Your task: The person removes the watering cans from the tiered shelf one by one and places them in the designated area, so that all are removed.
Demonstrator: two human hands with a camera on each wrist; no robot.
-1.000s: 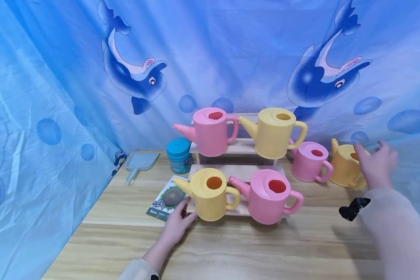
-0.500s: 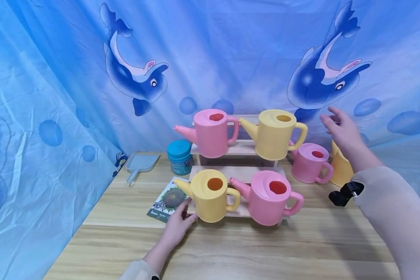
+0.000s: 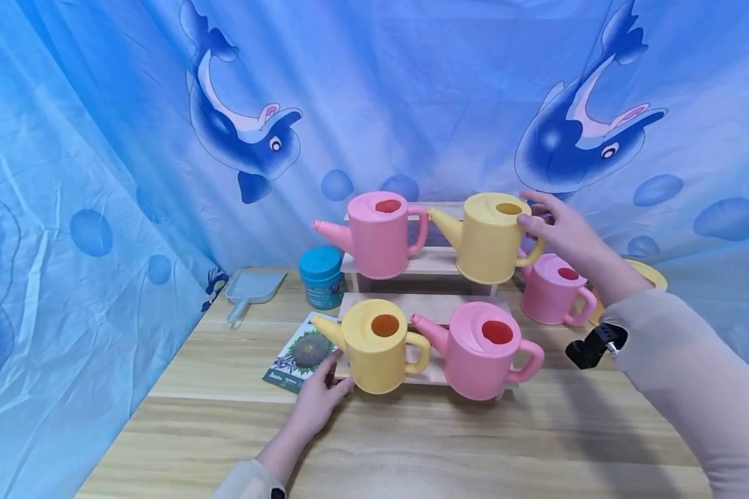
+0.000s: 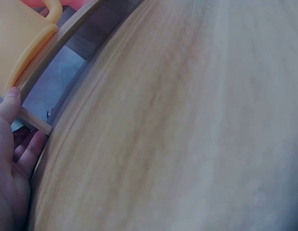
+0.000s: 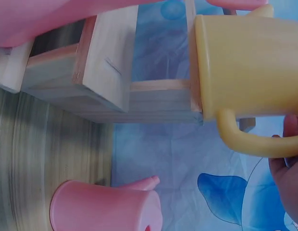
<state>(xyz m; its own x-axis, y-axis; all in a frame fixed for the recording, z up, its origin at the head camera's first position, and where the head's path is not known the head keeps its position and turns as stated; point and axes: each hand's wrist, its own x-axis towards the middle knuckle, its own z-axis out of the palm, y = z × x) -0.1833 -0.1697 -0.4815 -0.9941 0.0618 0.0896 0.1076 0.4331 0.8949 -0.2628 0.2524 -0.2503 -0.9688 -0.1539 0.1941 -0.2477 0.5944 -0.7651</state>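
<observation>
My left hand grips the front left corner of a stepped wooden rack, thumb on top and fingers against its leg. Just above that thumb, a yellow watering can stands on the lowest step, beside a pink watering can. On the top step are another pink watering can and another yellow watering can. My right hand pinches the upper part of that yellow can's handle. The can is upright, its base at the rack's top step in the right wrist view.
To the rack's right stand a pink watering can and a yellow one, mostly hidden by my right arm. On the left lie a blue dustpan, a teal tub and a printed card. A dolphin curtain hangs behind.
My right hand has moved left from the yellow can at the far right to the handle of the yellow can on the top step. My left hand has stayed at the rack's corner.
</observation>
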